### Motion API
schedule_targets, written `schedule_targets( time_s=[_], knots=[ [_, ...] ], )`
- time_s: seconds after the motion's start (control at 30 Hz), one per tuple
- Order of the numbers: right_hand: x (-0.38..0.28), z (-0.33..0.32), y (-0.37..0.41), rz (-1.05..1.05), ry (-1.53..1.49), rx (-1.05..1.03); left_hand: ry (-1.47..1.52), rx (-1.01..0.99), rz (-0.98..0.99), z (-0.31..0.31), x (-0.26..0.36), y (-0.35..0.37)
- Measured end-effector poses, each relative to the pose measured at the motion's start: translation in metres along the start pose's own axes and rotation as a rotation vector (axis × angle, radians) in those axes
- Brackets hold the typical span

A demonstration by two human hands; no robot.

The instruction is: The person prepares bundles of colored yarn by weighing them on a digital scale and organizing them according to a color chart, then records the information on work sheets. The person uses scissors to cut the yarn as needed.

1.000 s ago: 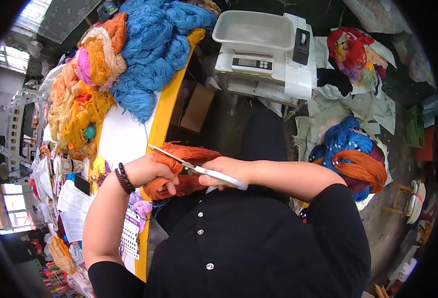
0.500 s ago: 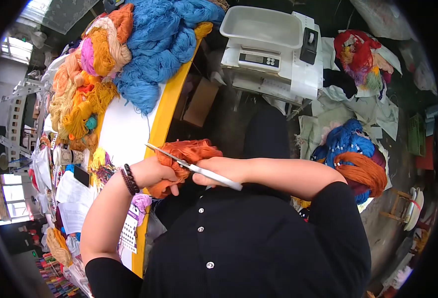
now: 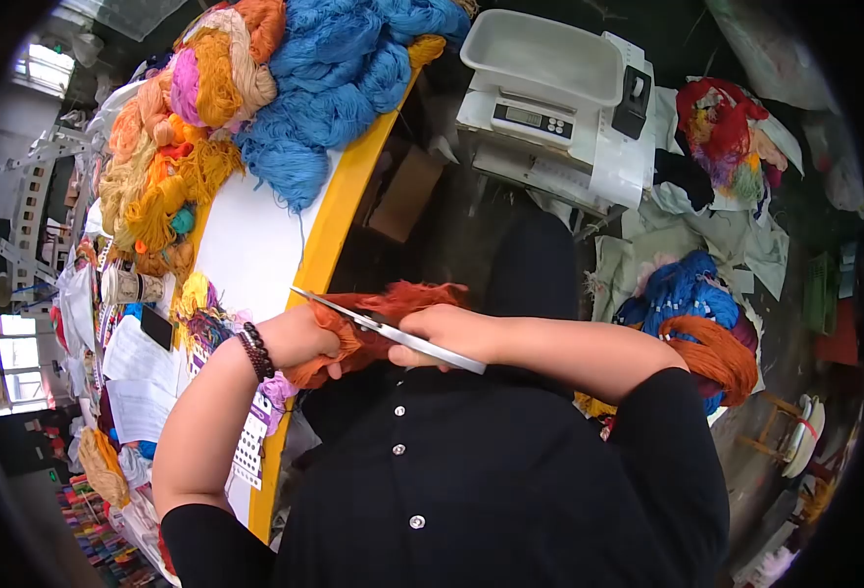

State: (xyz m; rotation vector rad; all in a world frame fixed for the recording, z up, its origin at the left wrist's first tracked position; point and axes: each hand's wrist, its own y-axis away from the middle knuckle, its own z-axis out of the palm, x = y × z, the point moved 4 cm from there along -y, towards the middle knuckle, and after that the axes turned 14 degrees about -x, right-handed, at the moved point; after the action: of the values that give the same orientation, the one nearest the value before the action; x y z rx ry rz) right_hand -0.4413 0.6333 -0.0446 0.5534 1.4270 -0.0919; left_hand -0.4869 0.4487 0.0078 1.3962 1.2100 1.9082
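Observation:
A skein of orange-red yarn (image 3: 308,372) is stretched between my two hands above my lap, with loose strands beyond my right hand. My left hand (image 3: 306,338), with dark beads at the wrist, grips its left part, fingers curled. Closed round the scissors (image 3: 439,354) is my right hand (image 3: 444,331), which also touches the yarn. The scissors' white handle points down to the right and their blades lie across the yarn toward the upper left. Yarn and fingers partly hide each other.
The yellow-edged table (image 3: 342,211) at left bears blue yarn (image 3: 334,98), orange and yellow yarn, a phone (image 3: 156,328) and papers. A scale (image 3: 533,122) with a tray stands ahead. More yarn bundles (image 3: 691,294) lie at right.
The orange-red yarn is more spread out, its loose end reaching further right past my right hand. The surroundings have shifted slightly in view. Both hands keep their hold.

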Motion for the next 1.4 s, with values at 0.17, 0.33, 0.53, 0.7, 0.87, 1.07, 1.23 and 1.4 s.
schedule_targets(
  time_s=[0.17, 0.33, 0.53, 0.7, 0.87, 1.07, 1.23, 1.4],
  knots=[
    [0.0, -0.005, -0.004, -0.001, -0.268, 0.021, -0.185, 0.055, -0.078, -0.003, -0.001, -0.001],
    [0.01, -0.022, 0.017, 0.029, -0.183, 0.176, 0.23, 0.087, 0.163, -0.012, -0.007, 0.009],
    [0.024, -0.005, 0.018, -0.013, -0.458, -0.212, 0.581, 0.111, 0.452, -0.056, 0.004, 0.038],
    [0.008, -0.004, -0.001, -0.155, -0.547, -0.266, 0.504, -0.035, 0.442, -0.032, 0.029, 0.037],
    [-0.007, -0.015, 0.012, -0.131, -0.386, 0.009, 0.522, -0.024, 0.381, -0.023, 0.02, 0.028],
    [-0.015, -0.011, 0.03, -0.094, 0.0, 0.022, 0.482, 0.114, 0.396, -0.037, -0.002, 0.017],
    [0.023, -0.031, 0.004, 0.147, -0.354, 0.242, 0.365, 0.104, 0.371, -0.022, 0.009, 0.02],
    [0.003, -0.03, 0.017, -0.045, -0.078, 0.436, 0.406, 0.142, 0.38, -0.024, 0.001, 0.021]
  ],
)
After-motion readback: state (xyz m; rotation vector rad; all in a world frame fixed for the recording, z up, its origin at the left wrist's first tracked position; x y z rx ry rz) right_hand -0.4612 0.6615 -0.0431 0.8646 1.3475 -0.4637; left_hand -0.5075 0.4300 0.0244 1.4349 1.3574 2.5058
